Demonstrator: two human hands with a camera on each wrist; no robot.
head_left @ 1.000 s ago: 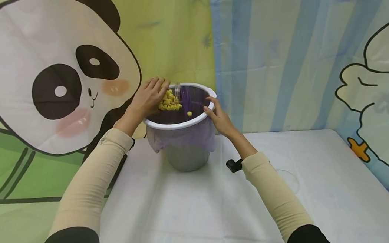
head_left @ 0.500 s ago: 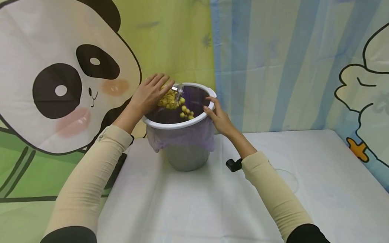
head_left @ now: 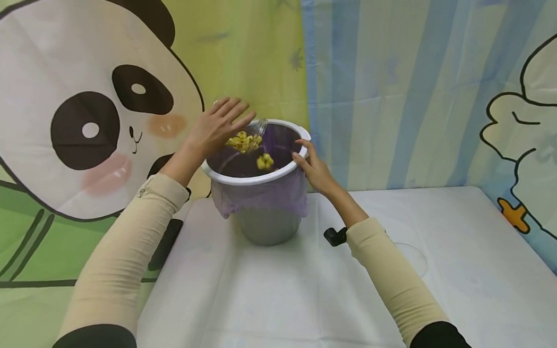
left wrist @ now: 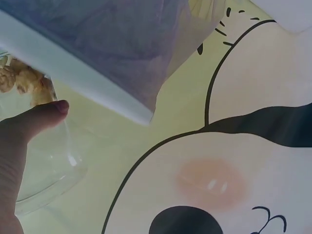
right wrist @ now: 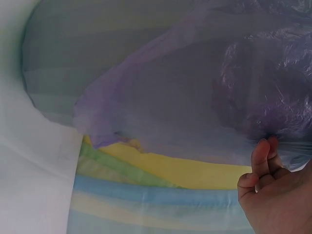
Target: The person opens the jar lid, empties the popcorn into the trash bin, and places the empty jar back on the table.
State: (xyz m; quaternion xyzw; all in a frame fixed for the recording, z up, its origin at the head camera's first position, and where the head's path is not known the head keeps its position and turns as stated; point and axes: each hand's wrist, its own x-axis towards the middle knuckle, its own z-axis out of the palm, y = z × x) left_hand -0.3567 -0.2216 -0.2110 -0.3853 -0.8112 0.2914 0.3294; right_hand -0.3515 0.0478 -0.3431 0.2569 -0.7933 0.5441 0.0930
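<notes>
My left hand [head_left: 216, 130] holds a clear jar [head_left: 260, 127] on its side over the left rim of a grey trash bin [head_left: 266, 229], mouth tipped to the right. Yellow popcorn [head_left: 244, 141] fills part of the jar, and a clump of popcorn [head_left: 265, 162] is in the air below its mouth, inside the bin. In the left wrist view, the thumb [left wrist: 41, 119] lies along the jar's glass wall [left wrist: 53, 165]. My right hand [head_left: 313, 168] grips the white rim [head_left: 254, 181] at the right, its fingertips curled against the purple bag [right wrist: 170, 102] in the right wrist view.
The bin stands on a white-covered table [head_left: 275, 301], near the back wall. A printed curtain [head_left: 375, 84] with a panda [head_left: 133, 128] hangs close behind and to the left. The purple liner folds down outside the rim.
My left hand has risen and tilted the jar further toward the right. Popcorn has slid out and dropped into the bin, leaving less in the jar. The right hand has stayed put.
</notes>
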